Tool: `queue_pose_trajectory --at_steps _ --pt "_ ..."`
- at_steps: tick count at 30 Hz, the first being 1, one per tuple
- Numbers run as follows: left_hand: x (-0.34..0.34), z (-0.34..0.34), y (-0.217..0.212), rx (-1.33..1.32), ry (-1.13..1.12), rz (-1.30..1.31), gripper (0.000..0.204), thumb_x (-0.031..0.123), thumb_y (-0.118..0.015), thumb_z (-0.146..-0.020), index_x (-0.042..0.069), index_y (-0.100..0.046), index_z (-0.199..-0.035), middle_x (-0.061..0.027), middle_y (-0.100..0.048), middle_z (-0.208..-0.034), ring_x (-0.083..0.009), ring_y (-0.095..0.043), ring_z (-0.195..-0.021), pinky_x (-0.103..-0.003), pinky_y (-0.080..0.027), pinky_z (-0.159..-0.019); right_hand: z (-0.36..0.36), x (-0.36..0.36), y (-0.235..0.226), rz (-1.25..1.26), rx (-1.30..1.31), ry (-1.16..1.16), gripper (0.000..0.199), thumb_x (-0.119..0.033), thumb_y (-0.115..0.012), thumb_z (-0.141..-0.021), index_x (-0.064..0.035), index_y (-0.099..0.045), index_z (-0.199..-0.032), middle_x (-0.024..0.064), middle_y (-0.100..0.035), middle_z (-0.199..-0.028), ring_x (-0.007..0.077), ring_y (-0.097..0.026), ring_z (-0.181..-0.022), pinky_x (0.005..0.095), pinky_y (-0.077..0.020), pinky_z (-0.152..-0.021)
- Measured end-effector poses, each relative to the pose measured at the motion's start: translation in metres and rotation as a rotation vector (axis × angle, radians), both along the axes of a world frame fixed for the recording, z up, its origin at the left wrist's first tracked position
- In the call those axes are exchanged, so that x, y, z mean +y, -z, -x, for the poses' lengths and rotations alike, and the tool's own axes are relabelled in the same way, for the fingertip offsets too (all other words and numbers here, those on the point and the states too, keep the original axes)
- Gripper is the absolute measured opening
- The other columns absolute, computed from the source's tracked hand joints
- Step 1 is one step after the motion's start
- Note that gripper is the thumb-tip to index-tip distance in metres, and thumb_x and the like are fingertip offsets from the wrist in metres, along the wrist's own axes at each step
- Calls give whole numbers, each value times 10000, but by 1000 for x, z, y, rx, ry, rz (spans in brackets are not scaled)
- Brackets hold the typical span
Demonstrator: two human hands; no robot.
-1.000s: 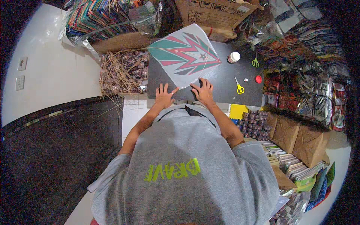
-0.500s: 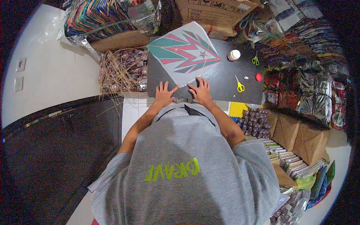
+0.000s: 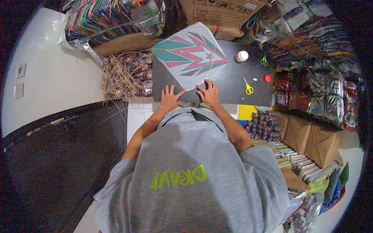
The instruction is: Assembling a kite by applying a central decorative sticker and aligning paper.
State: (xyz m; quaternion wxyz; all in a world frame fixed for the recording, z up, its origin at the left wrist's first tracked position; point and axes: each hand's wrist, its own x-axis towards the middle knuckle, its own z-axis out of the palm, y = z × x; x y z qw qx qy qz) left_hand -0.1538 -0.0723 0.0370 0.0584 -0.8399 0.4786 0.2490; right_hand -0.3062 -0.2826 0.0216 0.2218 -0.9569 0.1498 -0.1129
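A diamond-shaped kite [image 3: 187,75] of white sheet with green, red and grey pointed shapes lies flat on the dark table, a thin stick bowed across it. Its near corner points toward me. My left hand [image 3: 169,98] rests palm down left of that corner, fingers spread, the thumb reaching to the kite's edge. On the other side, my right hand [image 3: 210,94] lies with fingers stretched out, its thumb side pressing the near right edge. That edge looks folded in a narrow strip between the hands. Neither hand grips anything that I can make out.
On the dark table [image 3: 229,93] are yellow scissors [image 3: 248,88], green scissors [image 3: 264,60], a white jar [image 3: 241,56] and a red lid [image 3: 267,78]. Thin sticks [image 3: 126,73] pile up at the left. Cardboard box [image 3: 223,13] and wrapped stacks [image 3: 318,50] border the far and right sides.
My right hand's fingers have shifted very slightly along the kite's near edge. The left hand and the kite stay in place.
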Motion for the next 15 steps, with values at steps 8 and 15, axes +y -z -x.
queue_pose_trajectory --at_steps 8,15 --pt "4 -5 11 -31 45 95 859 386 -730 -902 547 -216 -1570 -249 -282 -1574 -547 -290 -1413 -673 -360 -1066 -2 10 -7 -123 -20 -25 349 -313 -691 -929 -231 -702 -1268 218 -465 -1409 419 -416 -1306 522 -374 -1103" --pt "-2 -6 3 -14 42 25 852 382 -716 -918 550 -198 -1573 -222 -272 -1574 -519 -271 -1427 -664 -348 -1069 -2 18 -7 -48 35 -13 384 -325 -701 -910 -235 -690 -1283 231 -453 -1438 434 -411 -1331 543 -358 -1118"
